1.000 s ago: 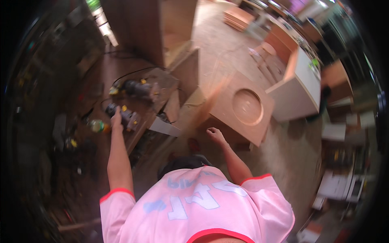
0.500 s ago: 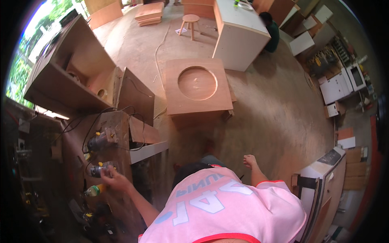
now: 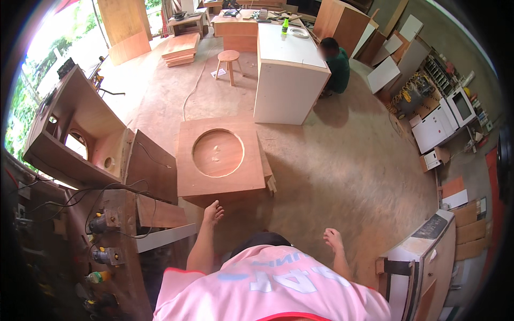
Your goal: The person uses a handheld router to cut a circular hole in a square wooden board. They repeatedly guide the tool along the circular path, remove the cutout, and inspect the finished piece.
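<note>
My left hand [image 3: 213, 212] hangs just in front of the near edge of a wooden box [image 3: 256, 160]; I cannot tell whether it touches the box. Its fingers are loosely bent and apart, with nothing seen in them. A round recess [image 3: 218, 153] is cut in the box's top panel, with a few pale marks inside. My right hand [image 3: 333, 239] is held out over the floor to the right of my body, fingers loosely curled, holding nothing that I can see.
Left of me is a bench with two power tools [image 3: 107, 255], cables and a bottle [image 3: 98, 276]. An open cabinet [image 3: 80, 134] lies beyond. Ahead are a stool [image 3: 229, 59] and a white-sided cabinet [image 3: 286, 93], with a person [image 3: 336, 67] crouching beside it. A white unit [image 3: 423, 241] stands at right.
My left hand has left the power tools on the bench and come right, beside the box. The view has turned, so the box sits lower and further left. My right hand stays at my side.
</note>
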Motion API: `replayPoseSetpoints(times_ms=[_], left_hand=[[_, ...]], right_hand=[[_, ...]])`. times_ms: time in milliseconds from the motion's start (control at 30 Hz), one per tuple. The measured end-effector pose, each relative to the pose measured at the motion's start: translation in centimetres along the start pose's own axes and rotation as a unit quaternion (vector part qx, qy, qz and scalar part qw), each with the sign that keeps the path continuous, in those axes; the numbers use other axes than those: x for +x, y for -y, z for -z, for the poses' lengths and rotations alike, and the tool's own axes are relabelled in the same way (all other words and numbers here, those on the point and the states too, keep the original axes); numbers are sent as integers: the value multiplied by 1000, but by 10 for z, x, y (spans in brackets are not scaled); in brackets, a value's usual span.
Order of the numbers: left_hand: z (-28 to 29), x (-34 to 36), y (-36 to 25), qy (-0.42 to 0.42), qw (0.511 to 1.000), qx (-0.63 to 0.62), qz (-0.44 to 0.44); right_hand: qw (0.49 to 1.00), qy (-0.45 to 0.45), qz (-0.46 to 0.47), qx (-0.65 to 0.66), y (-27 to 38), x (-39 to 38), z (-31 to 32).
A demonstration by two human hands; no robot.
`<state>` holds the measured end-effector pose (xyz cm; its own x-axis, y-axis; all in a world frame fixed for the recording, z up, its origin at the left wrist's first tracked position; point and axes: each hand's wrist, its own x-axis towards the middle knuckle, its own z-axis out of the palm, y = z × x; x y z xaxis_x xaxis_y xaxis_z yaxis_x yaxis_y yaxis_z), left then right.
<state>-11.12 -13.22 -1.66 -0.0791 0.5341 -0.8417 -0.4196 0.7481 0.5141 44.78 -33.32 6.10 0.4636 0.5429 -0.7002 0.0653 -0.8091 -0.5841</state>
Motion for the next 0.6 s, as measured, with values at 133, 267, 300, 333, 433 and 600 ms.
replayPoseSetpoints(times_ms=[133,267,300,333,433,600], left_hand=[[-80,40,-5,-82,978,-180,68],[-102,66,-14,-89,957,-275,-7],[-101,70,-14,-94,955,-281,-21],[-98,74,-14,-116,950,-289,-21],[-91,84,-13,-160,910,-378,-53],[-94,84,-6,-215,913,-341,-64]], right_hand=[[992,-84,-39,81,-47,-1,69],[972,-139,-114,152,-135,-23,106],[965,-152,-144,159,-159,-26,104],[975,-112,-137,135,-182,-30,103],[987,-21,-154,43,-229,-45,105],[977,14,-213,9,-220,-45,99]])
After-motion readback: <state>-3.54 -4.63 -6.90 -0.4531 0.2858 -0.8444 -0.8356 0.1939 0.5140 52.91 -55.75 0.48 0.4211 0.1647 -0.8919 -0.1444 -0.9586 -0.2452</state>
